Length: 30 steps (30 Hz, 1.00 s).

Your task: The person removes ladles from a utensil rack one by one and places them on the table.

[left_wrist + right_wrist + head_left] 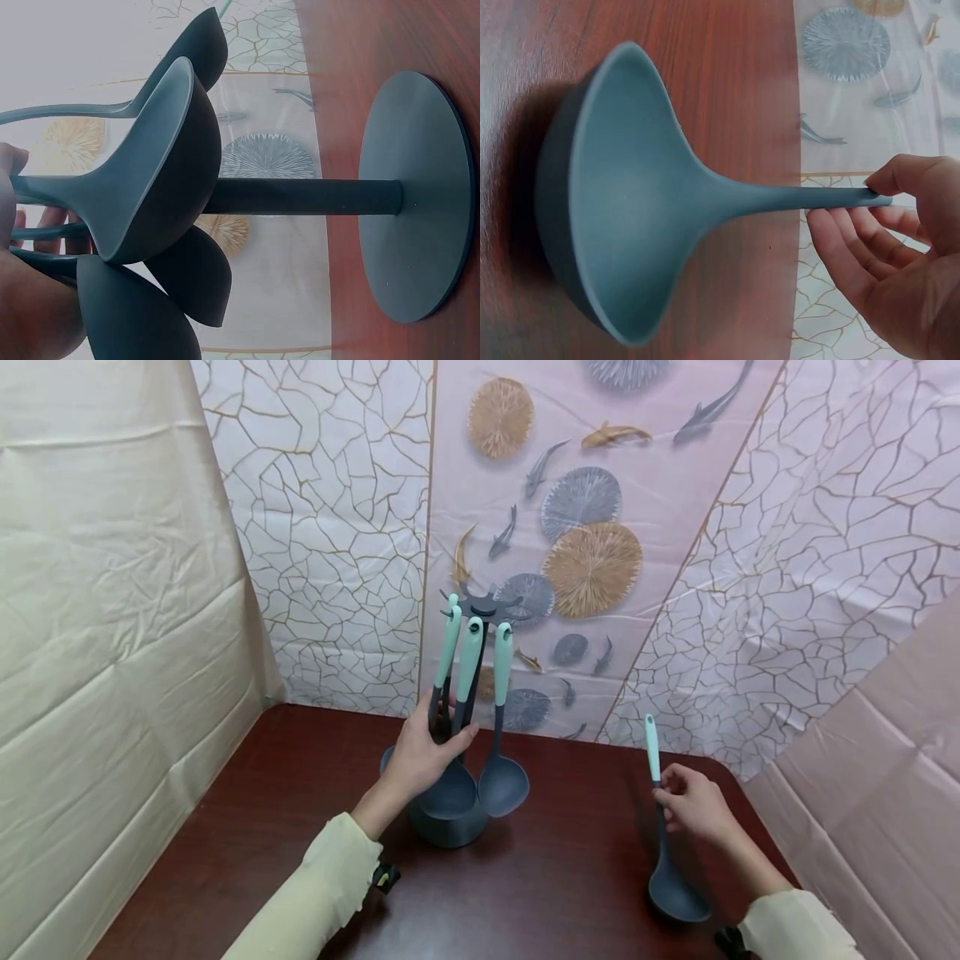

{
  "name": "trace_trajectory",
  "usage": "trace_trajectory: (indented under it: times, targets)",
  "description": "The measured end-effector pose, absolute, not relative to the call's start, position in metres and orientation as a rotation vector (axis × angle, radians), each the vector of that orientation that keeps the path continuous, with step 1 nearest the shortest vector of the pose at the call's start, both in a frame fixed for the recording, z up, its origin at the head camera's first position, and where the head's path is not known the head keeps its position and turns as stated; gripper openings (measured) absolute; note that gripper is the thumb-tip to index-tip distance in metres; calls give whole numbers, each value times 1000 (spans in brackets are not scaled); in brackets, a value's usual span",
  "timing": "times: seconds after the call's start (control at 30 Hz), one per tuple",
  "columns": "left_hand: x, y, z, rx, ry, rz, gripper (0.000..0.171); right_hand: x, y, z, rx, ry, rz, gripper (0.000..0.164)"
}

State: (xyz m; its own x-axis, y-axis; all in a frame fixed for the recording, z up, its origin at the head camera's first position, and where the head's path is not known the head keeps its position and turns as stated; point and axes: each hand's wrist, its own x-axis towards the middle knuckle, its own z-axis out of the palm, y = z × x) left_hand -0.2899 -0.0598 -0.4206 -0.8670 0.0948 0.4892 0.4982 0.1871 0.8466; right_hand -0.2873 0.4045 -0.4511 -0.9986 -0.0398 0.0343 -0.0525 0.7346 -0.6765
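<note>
A dark utensil stand (300, 196) with a round base (416, 255) stands on the table, several mint-handled utensils hanging from its hooked top (491, 607). My left hand (416, 752) curls around the dark shafts near its post; the far fingers are partly hidden. In front of the post hangs a ladle (161, 165). A second deep-bowled utensil (504, 787) hangs to its right, outside the left hand. On the right, my right hand (701, 806) pinches the shaft of a separate ladle (630, 202) between thumb and fingers. That ladle is upright, bowl down, close to the tabletop; contact is unclear.
The dark red-brown table (300, 827) has a back edge against a patterned cloth (330, 552). Plain cream cloth (112, 610) hangs at the left and pinkish cloth (885, 752) at the right.
</note>
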Motion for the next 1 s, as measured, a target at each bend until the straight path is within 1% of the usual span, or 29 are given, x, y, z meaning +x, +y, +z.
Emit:
trace_trajectory:
  times: [0.4,0.7,1.0]
  targets:
    - [-290,-60,-419,-553,-2149,-1738,41,-291,412,-453,76,-2972,1208,16]
    - [-291,-60,-420,-555,-2144,-1743,41,-298,424,-460,44,-3040,1421,15]
    - [-291,-59,-422,-543,-2152,-1740,41,-300,433,-460,10,-3083,1581,16]
